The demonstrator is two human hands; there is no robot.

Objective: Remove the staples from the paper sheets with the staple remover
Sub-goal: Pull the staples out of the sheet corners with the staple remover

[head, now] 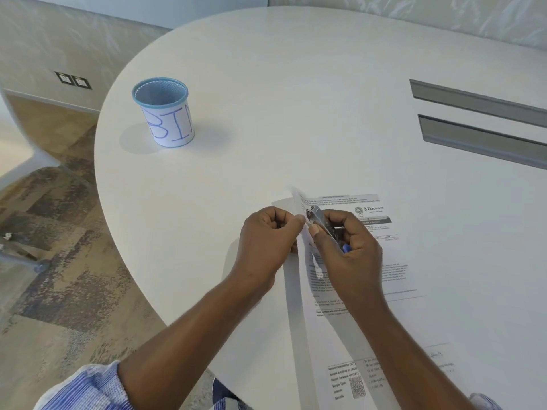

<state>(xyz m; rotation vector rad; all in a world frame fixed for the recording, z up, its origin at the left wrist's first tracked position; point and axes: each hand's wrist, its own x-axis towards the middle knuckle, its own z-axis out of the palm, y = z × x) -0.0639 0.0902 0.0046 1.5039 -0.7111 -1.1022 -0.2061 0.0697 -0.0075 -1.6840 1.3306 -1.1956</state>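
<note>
Printed paper sheets (381, 294) lie on the white round table (296, 99) in front of me. Their left edge is lifted and folded upward. My left hand (266, 238) pinches that raised edge near the top corner. My right hand (349, 250) grips a metal staple remover (321, 221) with a blue end, its jaws pressed at the top corner of the sheets beside my left fingertips. The staple itself is hidden by the tool and my fingers.
A blue mesh cup (164, 112) with a white label reading "BIN" stands at the far left of the table. Two grey cable slots (479, 122) run across the table at the right. The table edge curves along the left, with patterned floor below.
</note>
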